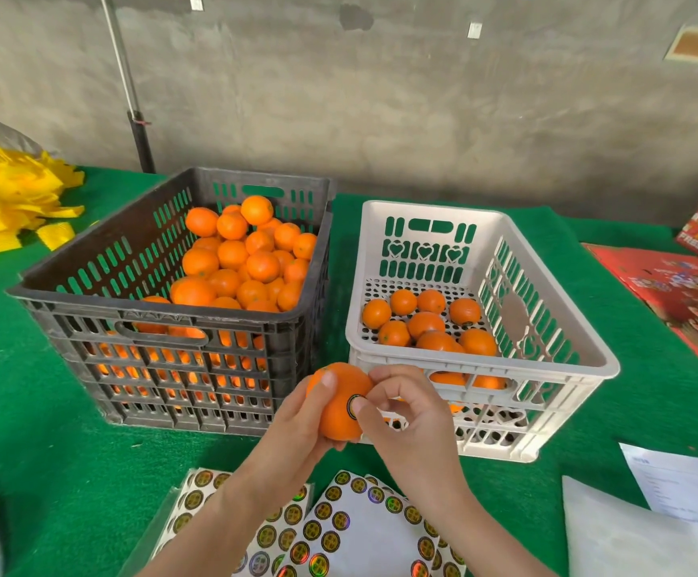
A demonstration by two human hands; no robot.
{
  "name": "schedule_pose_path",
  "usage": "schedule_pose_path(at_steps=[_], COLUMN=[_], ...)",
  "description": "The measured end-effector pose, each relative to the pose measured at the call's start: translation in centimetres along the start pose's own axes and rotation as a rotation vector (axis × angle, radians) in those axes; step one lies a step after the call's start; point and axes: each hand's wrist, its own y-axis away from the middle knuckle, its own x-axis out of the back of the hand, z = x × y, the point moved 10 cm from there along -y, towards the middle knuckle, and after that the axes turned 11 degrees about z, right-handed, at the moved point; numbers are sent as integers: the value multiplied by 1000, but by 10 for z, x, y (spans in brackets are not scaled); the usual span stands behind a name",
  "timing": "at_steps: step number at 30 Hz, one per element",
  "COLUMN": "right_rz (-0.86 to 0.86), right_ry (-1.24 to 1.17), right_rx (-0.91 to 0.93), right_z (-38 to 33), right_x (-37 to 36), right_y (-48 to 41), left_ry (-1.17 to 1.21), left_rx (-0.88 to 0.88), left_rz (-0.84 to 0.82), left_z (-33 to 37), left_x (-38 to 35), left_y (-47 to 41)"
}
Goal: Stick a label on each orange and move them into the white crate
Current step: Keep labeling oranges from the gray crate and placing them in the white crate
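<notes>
Labelling underway: left hand [295, 420] grips orange [335, 416], right hand [412, 414] pinches label [355, 404] onto it. Beyond, white crate [580, 339] holds few; black crate [89, 243] holds many, apparently awaiting labels.

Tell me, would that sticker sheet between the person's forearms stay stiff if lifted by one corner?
Probably not: the sticker sheet looks paper-thin, so it would likely droop. Thin, with a bare white middle, it should weigh almost nothing. Its backing looks glossy, so it may slide easily over the green cloth.
</notes>
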Motion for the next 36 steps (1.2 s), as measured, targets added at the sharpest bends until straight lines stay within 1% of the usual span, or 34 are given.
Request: schedule_pose_path(at_steps=[2,4,6,8,9,10,12,13,14,16,17,18,19,20,21,23,25,26,28,30,32,33,34,35,36], right_rz=[24,47,34,-57,-125,-189,-251,-234,-198,-103,-63,-40,-42,-61,-94,-200,-302,-350,-439,-498,-547,-541,-498,-420,-298], right_ry=[-31,-67,-147,-263,-290,-270,-128,-55,-6,50,95,176,292,436,592,889,1139,1214,1223,1205,1289,1350,1379,1352,1263], right_rx=[41,28,-95,-220,-204,-122,135,239,298,344,325,274,181,59,-67,-258,-307,-305,-316,-315,-318,-328,-325,-304,-247], right_z=[-7,-9,-2,3,-3,-16,-46,-56,-63,-68,-63,-49,-27,2,37,97,141,156,180,189,193,194,188,177,159], right_x=[3,6,7,1,-3,-7,-14,-16,-16,-12,-9,-7,-3,3,13,34,49,52,48,43,44,46,48,45,40], right_y=[4,8,8,9,9,9,4,-2,-14,-54,-81,-112,-143,-173,-197,-220,-223,-222,-218,-214,-212,-213,-218,-223,-230], left_ry=[-62,-135,-175,-234,-291,-348,-409,-428,-462,-554,-591,-640,-722,-809,-878,-980,-1020,-1022,-1006,-995,-1014,-1034,-1062,-1100,-1175], left_rx=[-64,-117,-162,-226,-273,-325,-410,-447,-484,-566,-610,-649,-675,-677,-659,-595,-559,-555,-541,-511,-477,-461,-442,-428,-412], left_rz=[34,51,36,22,20,16,9,-2,-24,-61,-10,97,236,353,421,444,439,439,445,440,442,428,405,375,336], left_z=[7,16,27,45,56,69,93,106,120,148,163,180,196,207,212,210,206,206,207,206,207,207,207,205,202], left_x=[3,4,3,1,-1,-5,-14,-20,-27,-37,-31,-18,2,22,40,68,87,94,107,115,123,126,127,128,127], left_y=[3,9,16,22,25,27,27,25,20,3,-12,-27,-42,-55,-67,-84,-92,-94,-100,-109,-119,-124,-130,-138,-144])
